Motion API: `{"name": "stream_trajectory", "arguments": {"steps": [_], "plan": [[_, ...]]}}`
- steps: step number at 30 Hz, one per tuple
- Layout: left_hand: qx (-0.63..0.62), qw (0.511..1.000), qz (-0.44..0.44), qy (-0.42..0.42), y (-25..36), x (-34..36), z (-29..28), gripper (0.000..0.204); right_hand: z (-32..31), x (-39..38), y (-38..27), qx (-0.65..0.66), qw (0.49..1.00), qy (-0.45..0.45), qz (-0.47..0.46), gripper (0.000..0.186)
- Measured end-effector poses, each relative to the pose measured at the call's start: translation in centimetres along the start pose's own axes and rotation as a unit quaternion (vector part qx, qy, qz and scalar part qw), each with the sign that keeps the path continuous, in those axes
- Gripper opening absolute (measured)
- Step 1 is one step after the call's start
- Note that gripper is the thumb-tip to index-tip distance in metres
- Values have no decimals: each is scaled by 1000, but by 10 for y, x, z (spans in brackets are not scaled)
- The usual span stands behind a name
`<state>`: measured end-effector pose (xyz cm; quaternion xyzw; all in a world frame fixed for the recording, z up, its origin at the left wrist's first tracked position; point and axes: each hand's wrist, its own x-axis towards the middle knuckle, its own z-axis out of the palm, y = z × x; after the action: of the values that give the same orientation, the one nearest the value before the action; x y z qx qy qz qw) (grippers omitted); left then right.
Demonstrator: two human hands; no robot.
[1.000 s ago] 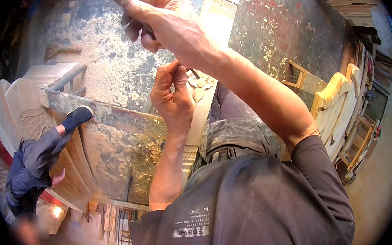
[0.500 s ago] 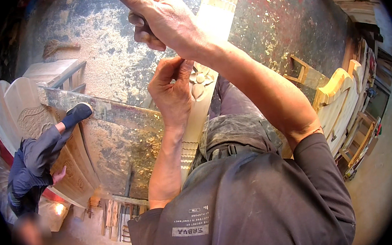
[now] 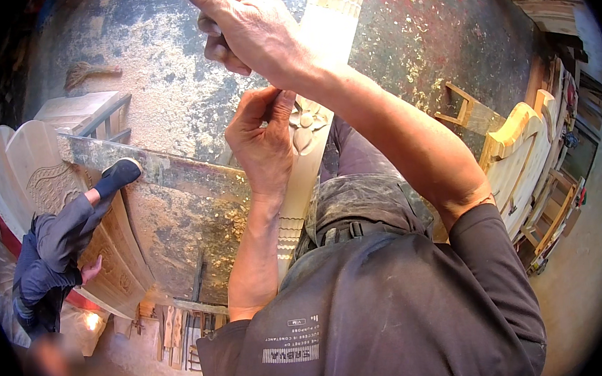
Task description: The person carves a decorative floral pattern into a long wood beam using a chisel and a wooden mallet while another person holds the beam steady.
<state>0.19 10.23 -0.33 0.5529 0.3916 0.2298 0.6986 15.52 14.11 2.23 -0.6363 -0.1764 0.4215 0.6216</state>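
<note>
A long pale wooden strip with a carved flower and grooved ends lies slantwise from in front of my body to the far edge of the view. My left hand is at the strip's left side by the flower, thumb and forefinger pinched together. What sits in that pinch is too small to make out. Just beyond it, my right hand is held with its fingers curled in and one digit stretched to the top edge. Whatever it grips is hidden. My right forearm crosses over the strip.
The dark worn bench is strewn with wood dust and chips. A brush lies on it at the far left. Carved panels and a seated person are at the left. A wooden frame and pale boards stand right.
Both hands have shifted very slightly to the left, still in the same closed poses. The strip and the seated person look almost the same.
</note>
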Motion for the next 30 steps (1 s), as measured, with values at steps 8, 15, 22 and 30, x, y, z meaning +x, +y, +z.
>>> {"name": "stream_trajectory", "arguments": {"steps": [8,15,22,30], "plan": [[33,999,18,7,-2,1,1,10,1,0,0,-31,999,13,-3,70],[51,998,32,12,-6,3,2,13,1,5,0,-29,999,27,30,68],[109,992,56,5,-6,7,2,12,0,12,5,-36,998,28,53,66],[89,996,11,11,1,6,4,12,4,20,11,-23,998,21,53,67]]}}
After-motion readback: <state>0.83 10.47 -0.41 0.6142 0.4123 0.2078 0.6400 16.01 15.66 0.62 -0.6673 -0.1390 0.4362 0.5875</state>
